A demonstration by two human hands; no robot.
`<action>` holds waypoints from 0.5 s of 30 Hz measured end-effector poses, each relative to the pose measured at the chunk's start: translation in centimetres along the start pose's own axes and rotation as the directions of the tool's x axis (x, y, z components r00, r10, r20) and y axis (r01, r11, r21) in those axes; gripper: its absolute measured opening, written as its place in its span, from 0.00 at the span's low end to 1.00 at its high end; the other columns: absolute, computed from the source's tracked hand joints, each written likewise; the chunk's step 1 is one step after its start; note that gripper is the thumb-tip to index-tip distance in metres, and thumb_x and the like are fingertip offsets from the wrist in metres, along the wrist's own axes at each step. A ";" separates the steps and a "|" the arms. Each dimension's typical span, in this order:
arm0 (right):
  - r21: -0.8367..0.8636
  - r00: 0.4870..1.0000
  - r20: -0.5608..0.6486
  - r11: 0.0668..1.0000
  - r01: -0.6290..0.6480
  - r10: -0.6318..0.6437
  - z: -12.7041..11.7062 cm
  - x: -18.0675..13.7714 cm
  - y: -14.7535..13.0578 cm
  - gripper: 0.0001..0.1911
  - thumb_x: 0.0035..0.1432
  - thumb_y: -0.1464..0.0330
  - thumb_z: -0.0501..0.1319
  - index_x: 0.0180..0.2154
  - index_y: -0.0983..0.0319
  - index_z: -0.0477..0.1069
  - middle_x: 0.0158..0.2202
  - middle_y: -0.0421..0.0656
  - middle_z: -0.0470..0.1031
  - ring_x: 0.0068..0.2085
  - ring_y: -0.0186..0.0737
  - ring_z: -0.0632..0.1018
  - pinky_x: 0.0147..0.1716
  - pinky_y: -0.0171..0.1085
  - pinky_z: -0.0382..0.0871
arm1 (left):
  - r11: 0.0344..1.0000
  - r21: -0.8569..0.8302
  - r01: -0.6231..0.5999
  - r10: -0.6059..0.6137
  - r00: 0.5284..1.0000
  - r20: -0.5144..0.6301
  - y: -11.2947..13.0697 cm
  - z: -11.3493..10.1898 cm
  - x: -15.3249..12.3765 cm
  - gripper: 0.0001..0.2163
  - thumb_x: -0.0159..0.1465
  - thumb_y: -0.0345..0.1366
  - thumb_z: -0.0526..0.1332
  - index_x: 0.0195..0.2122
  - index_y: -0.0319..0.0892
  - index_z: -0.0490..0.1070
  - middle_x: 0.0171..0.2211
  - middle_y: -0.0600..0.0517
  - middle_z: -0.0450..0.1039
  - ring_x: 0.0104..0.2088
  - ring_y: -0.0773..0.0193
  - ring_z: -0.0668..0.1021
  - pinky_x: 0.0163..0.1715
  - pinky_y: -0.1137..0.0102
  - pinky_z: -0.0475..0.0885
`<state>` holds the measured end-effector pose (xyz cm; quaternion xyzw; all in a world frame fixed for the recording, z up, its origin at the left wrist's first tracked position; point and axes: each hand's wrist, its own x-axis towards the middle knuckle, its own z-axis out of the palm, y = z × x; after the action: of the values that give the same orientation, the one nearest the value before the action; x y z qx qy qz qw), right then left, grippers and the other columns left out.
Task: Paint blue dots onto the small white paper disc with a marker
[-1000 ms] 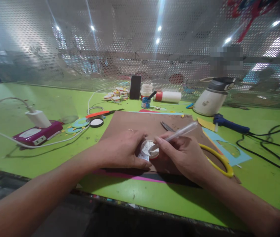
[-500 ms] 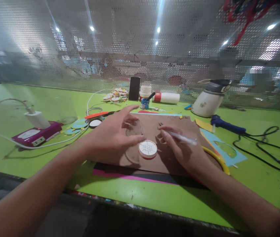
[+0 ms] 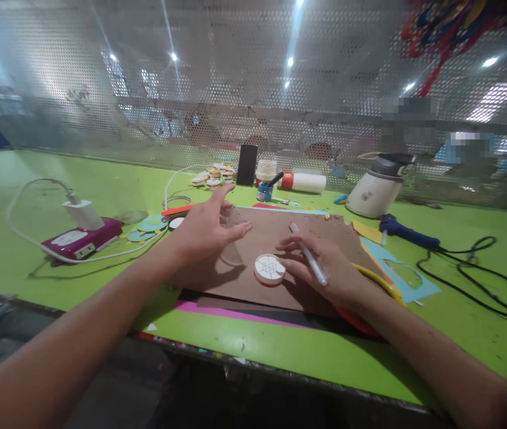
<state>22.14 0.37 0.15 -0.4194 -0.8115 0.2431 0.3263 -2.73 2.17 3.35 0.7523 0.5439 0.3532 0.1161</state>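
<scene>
right hand [image 3: 336, 273] around a pen [image 3: 309, 256], just beside a white disc [image 3: 270, 269]; left hand [image 3: 204, 227] (hold unclear) above brown board [image 3: 266, 233]

A disc [image 3: 270, 269] lies atop cardboard [image 3: 271, 232], phone [image 3: 247, 165] behind.

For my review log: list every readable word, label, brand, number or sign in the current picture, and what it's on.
No words, brands or numbers can be read.
Small blue-and-clear jar: any print too blurred to read.
White rounded bottle with dark top: small mark, too blurred.
Purple boxy power unit: any print too small.
White round disc with red underside: black line pattern, no legible lettering.
</scene>
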 end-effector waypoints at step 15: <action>-0.134 0.996 0.082 0.991 -0.007 0.018 0.8 0.0 -0.2 0.22 0.55 0.58 0.67 0.47 0.61 0.69 0.42 0.47 0.75 0.41 0.44 0.75 0.42 0.43 0.69 | 0.988 0.152 0.028 -0.050 0.989 0.142 -0.6 1.7 0.3 0.40 0.59 0.51 0.64 0.68 0.38 0.54 0.52 0.39 0.75 0.50 0.49 0.78 0.51 0.60 0.71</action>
<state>21.49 0.12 -0.21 -0.4350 -0.8361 0.2076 0.2618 -2.06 3.07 1.91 0.7718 0.5736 0.2532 0.1060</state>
